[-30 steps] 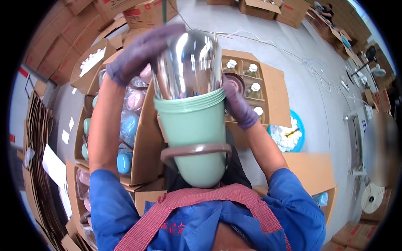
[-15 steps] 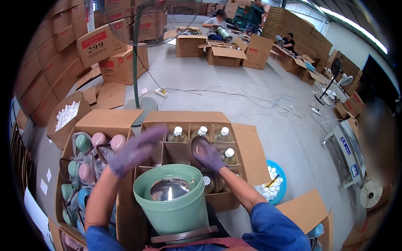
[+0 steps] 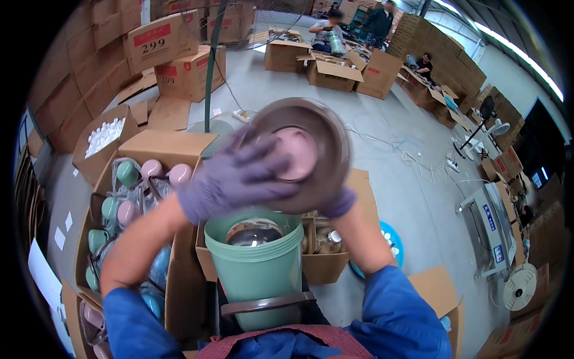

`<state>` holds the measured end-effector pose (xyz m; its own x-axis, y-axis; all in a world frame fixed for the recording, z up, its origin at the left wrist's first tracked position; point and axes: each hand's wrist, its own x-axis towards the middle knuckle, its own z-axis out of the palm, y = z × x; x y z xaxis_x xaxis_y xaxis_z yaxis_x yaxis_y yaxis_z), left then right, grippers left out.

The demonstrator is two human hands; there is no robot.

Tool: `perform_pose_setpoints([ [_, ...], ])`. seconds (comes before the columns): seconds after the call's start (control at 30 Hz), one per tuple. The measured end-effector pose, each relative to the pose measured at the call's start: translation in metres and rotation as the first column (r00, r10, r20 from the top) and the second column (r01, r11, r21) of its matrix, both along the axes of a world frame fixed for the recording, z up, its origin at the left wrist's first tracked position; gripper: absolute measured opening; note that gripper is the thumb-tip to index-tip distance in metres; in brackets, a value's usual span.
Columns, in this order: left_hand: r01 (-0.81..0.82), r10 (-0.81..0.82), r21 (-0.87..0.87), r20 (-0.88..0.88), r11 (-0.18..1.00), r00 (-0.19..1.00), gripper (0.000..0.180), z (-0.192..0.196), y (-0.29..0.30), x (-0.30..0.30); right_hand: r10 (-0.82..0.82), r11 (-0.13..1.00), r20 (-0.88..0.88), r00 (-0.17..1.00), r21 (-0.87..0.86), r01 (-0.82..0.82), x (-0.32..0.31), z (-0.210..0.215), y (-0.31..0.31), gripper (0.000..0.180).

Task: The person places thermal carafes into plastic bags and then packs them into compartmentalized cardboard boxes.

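A round brown lid [image 3: 332, 146] with a pink cup-like centre [image 3: 299, 149] is held up above the green bucket [image 3: 257, 257]. My right hand [image 3: 338, 202], in a purple glove, is closed on its lower right rim; the lid hides most of those fingers. Across the lid's left side and the pink centre lie the spread, slightly blurred fingers of my gloved left hand [image 3: 230, 179]. The bucket stands upright between my legs, its brown handle [image 3: 269, 304] hanging in front. Inside its mouth shows a shiny metal inner piece [image 3: 254, 232].
To the left, a carton [image 3: 185, 293] holds green, pink and blue bucket-shaped vessels. Behind the bucket, another carton [image 3: 326, 263] with glass bottles is mostly covered. A blue basin [image 3: 396, 239] holds white caps. A fan pole [image 3: 212, 84] rises ahead; other people work among cartons farther off.
My right hand has raised the brown lid from over the bottle carton, turning its pink centre into view. My left hand has come in from the left onto the lid. The view has shifted slightly.
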<state>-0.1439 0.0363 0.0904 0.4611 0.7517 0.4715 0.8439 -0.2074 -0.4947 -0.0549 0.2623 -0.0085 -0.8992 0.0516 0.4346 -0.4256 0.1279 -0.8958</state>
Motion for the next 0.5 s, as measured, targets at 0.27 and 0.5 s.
perform_pose_setpoints([
  [0.27,0.057,0.010,-0.033,0.933,0.998,0.358,0.070,-0.028,-0.026,0.006,0.141,0.975,0.421,0.896,-0.216,-0.052,0.016,0.002,-0.011,0.051],
  [0.5,0.329,0.000,-0.142,0.918,0.934,0.397,0.077,-0.034,-0.054,0.019,0.356,0.698,-0.003,0.935,-0.665,-0.268,0.027,-0.021,-0.067,0.084],
])
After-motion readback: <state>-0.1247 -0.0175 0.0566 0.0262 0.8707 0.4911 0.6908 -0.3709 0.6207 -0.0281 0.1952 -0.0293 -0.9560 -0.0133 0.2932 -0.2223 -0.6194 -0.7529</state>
